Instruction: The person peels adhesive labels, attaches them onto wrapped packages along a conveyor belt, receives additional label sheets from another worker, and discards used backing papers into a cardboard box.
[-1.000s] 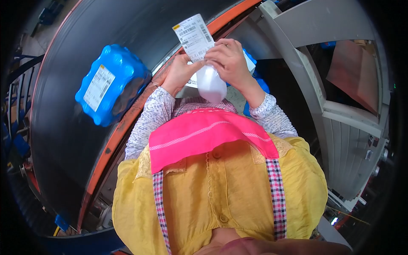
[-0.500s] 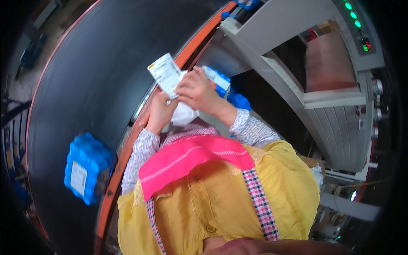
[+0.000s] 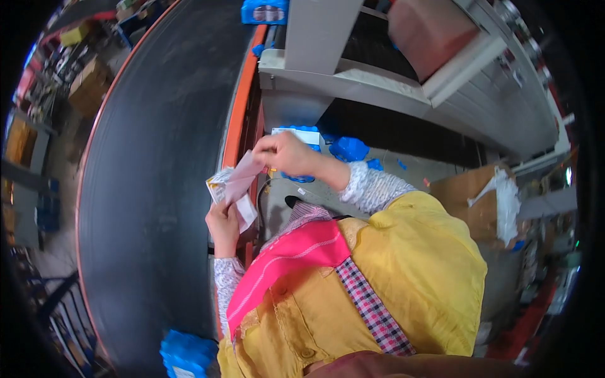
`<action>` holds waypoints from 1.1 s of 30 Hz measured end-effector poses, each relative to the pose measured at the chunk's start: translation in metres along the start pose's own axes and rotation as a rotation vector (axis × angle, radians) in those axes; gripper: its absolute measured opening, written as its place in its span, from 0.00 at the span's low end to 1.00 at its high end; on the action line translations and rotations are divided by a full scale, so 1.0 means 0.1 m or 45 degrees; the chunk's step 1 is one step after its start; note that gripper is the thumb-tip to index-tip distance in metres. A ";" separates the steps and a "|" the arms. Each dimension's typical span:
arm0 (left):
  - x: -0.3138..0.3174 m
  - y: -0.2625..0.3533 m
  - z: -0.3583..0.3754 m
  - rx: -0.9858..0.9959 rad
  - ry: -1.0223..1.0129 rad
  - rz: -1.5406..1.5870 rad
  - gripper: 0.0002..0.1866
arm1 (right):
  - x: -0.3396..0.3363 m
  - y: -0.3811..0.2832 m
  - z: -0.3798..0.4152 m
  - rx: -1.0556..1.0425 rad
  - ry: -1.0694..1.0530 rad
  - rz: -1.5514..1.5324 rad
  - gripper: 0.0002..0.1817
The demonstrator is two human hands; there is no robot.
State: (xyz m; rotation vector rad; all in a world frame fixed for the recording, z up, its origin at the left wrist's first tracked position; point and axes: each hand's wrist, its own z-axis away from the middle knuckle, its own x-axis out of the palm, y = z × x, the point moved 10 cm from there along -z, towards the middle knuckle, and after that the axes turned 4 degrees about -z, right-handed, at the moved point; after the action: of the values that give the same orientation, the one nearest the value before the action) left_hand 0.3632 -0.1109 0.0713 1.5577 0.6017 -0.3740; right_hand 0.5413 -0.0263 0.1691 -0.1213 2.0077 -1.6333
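My left hand (image 3: 223, 225) is closed on a printed label strip (image 3: 218, 179) with a white folded part (image 3: 247, 214) hanging beside the fingers. Between my two hands stretches a pale pinkish sheet (image 3: 241, 179), its upper end pinched in my right hand (image 3: 288, 154). The papers are held over the orange edge rail (image 3: 241, 104) of a black conveyor belt (image 3: 157, 170). Beyond my right hand, on the floor side, lie a blue-wrapped pack (image 3: 301, 137) with a white label and another blue bundle (image 3: 348, 149).
A blue-wrapped pack (image 3: 188, 350) sits on the belt at the near end, and another blue pack (image 3: 265, 12) is at the far end. A grey machine (image 3: 378, 85) stands to the right. A cardboard box (image 3: 457, 192) with white plastic (image 3: 506, 208) stands behind it.
My right hand has moved up and away from my left, drawing the pale sheet out between them. My view has turned, so the belt pack appears lower and the machine has shifted.
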 end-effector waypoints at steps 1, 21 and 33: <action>-0.03 0.05 0.03 0.091 0.078 -0.061 0.09 | -0.23 0.03 0.01 0.016 0.021 -0.027 0.07; -0.17 -0.23 0.05 -0.159 0.023 0.210 0.10 | -1.81 1.46 0.84 0.358 1.038 -0.226 0.11; -0.17 -0.26 0.92 -0.524 0.064 1.029 0.14 | -1.38 0.94 0.22 0.045 0.948 0.182 0.12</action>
State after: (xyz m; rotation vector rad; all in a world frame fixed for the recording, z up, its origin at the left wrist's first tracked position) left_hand 0.3453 -0.2044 0.0522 1.2840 0.0410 0.3818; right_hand 0.6930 0.0337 0.1281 0.7283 2.4258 -1.7744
